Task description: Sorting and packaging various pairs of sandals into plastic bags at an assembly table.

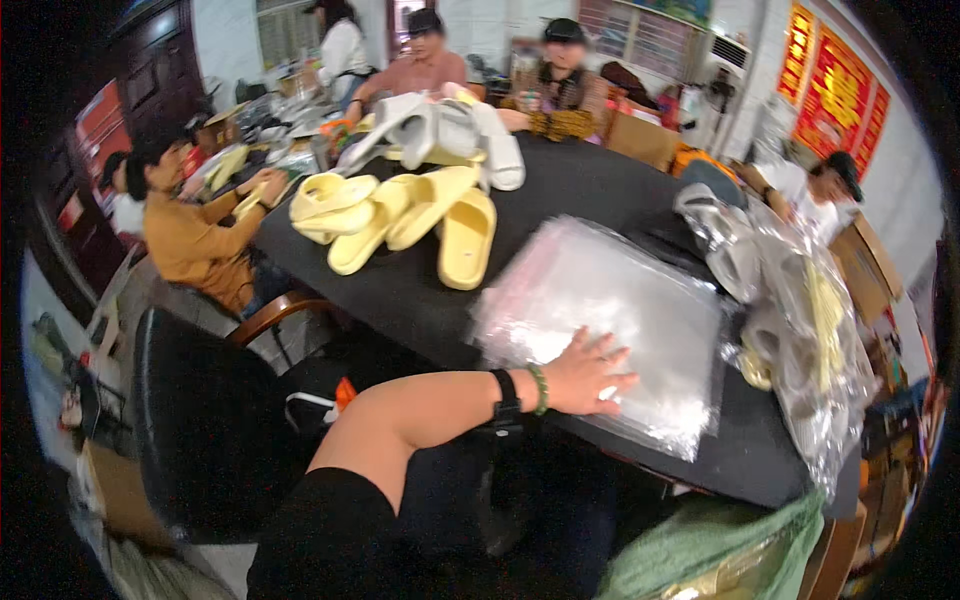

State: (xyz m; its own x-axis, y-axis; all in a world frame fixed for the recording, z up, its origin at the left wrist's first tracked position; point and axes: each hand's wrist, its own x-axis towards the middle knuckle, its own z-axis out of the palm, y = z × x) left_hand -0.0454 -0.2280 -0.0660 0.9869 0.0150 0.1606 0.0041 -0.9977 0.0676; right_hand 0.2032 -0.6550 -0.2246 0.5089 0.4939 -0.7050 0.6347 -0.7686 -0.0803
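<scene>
My left hand (590,376) lies palm down, fingers spread, on a stack of clear plastic bags (655,310) near the front edge of the black table. Its arm reaches in from the lower left, with a black band and a green beaded bracelet at the wrist. Nothing is gripped in it. My right hand is out of sight. Beyond the bags sit yellow slippers (467,235), some stacked together. Behind these is a pile of grey and white slippers (440,130). To the right lie bagged grey and yellow slippers (800,330) in crinkled clear plastic.
A black chair (205,420) stands at the left. Below the table's right front hangs a green sack (720,560). Co-workers sit around the table; one in an orange top (195,235) handles a yellow slipper. Cardboard boxes (640,140) stand at the back and right.
</scene>
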